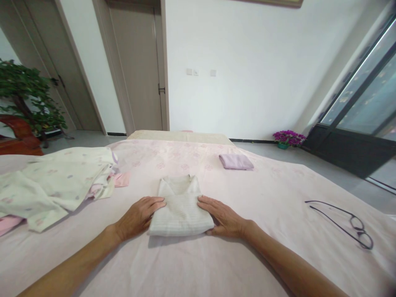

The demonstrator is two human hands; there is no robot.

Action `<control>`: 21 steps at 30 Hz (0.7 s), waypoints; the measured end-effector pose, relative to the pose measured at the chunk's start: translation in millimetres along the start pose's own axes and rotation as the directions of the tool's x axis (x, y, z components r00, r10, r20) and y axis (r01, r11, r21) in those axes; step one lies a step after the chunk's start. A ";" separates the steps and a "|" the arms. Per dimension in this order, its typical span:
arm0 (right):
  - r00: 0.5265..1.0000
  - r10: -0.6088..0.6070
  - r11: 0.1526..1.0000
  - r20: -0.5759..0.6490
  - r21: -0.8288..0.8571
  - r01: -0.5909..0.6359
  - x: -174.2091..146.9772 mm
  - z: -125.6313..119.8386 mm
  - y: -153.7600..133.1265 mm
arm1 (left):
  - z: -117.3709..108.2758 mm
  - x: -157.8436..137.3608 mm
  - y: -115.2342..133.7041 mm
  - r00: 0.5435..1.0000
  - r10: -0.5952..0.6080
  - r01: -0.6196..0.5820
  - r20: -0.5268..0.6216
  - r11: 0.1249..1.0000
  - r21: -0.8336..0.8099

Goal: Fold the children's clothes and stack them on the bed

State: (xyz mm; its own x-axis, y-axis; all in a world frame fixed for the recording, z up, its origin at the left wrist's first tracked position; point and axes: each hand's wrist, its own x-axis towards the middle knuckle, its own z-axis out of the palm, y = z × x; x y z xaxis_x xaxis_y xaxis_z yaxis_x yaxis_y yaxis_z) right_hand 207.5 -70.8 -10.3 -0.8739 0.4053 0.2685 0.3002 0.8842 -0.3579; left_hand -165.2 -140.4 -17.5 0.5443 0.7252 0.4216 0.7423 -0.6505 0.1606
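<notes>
A pale, finely striped shirt (179,210) lies folded into a neat block in front of me, its V-shaped neckline facing away. Along its left edge rests my left hand (140,214), fingers stretched out with the tips over the fabric; the thumb is mostly hidden. My right hand (224,216) lies against the opposite edge, fingers extended onto the cloth and thumb apart near the lower right corner. Both hands touch the shirt and look open. Beyond it to the right sits a folded lilac cloth (236,161).
A loose heap of white patterned clothes (58,181) covers the left side, with pink fabric (122,179) poking out. Black-framed glasses (355,225) lie on the right of the pink bedsheet (262,198). Purple flowers (287,137) stand on the floor behind.
</notes>
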 end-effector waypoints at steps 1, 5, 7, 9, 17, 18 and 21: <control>1.000 0.013 1.000 0.028 0.005 -0.013 -0.5 -0.8 1.8 | 1.4 -1.1 -0.9 1.000 -0.013 0.013 -0.014 1.000 -0.004; 0.998 0.014 1.000 0.059 0.017 -0.015 2.6 -2.7 9.6 | 4.2 -5.2 -0.7 0.991 -0.124 0.120 -0.041 0.988 -0.094; 0.999 0.004 1.000 0.032 0.025 -0.005 7.1 -2.4 14.6 | 3.7 -4.7 1.2 0.978 -0.206 0.197 -0.033 0.965 -0.172; 1.000 0.005 0.999 -0.004 0.032 -0.005 12.1 -1.4 20.5 | 1.8 -2.7 4.2 0.953 -0.302 0.290 -0.013 0.925 -0.244; 0.981 0.062 0.996 -0.182 0.070 -0.050 36.7 16.4 31.8 | 0.7 5.4 13.2 0.828 -0.558 0.523 0.048 0.739 -0.424; 0.966 0.133 0.987 -0.223 0.115 -0.109 42.7 19.3 30.9 | 2.9 7.7 11.8 0.802 -0.597 0.550 0.014 0.729 -0.409; 0.860 0.413 0.899 -0.299 0.283 -0.334 65.5 26.1 28.8 | 9.4 20.3 3.0 0.683 -0.723 0.660 -0.100 0.671 -0.339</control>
State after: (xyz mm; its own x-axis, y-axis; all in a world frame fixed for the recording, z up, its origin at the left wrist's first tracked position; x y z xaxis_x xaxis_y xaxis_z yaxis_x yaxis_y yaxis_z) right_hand 148.9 -24.9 -26.3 -0.5134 0.7835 0.3500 0.4538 0.5941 -0.6642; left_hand -148.2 -125.5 -16.7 -0.2041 0.9434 0.2615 0.7245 -0.0341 0.6884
